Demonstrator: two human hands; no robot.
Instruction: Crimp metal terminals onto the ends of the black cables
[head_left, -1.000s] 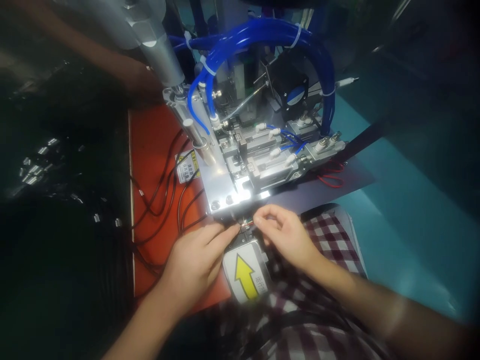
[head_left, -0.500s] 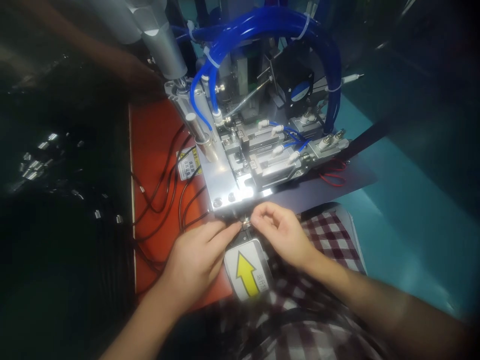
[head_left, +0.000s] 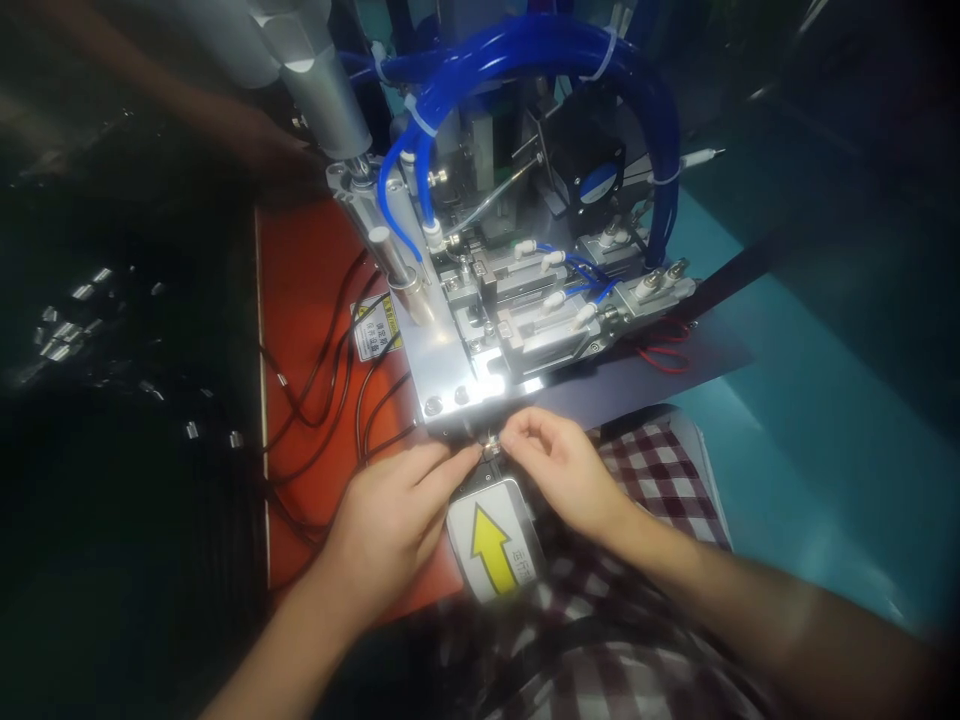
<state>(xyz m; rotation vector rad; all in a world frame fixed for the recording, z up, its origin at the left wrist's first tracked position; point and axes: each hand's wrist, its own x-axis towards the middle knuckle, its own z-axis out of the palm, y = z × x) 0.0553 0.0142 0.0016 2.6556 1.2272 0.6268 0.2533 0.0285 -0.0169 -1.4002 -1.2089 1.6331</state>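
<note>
A small metal connector [head_left: 491, 446] sits at the front edge of a silver machine [head_left: 442, 365], between my two hands. My left hand [head_left: 397, 510] is closed on its left side, thumb and fingers pinched around something too small to make out. From the right, my right hand [head_left: 559, 465] has thumb and forefinger pressed together at the connector's other side; what they pinch is hidden. Just below lies a white plate with a yellow arrow [head_left: 491, 545].
Black cables [head_left: 360, 370] run over the orange mat [head_left: 300, 260] on the left. Shiny metal-ended parts [head_left: 67, 340] lie at the far left. Thick blue tubes [head_left: 540, 45] arch over the machine. Red wires [head_left: 664, 355] show at its right.
</note>
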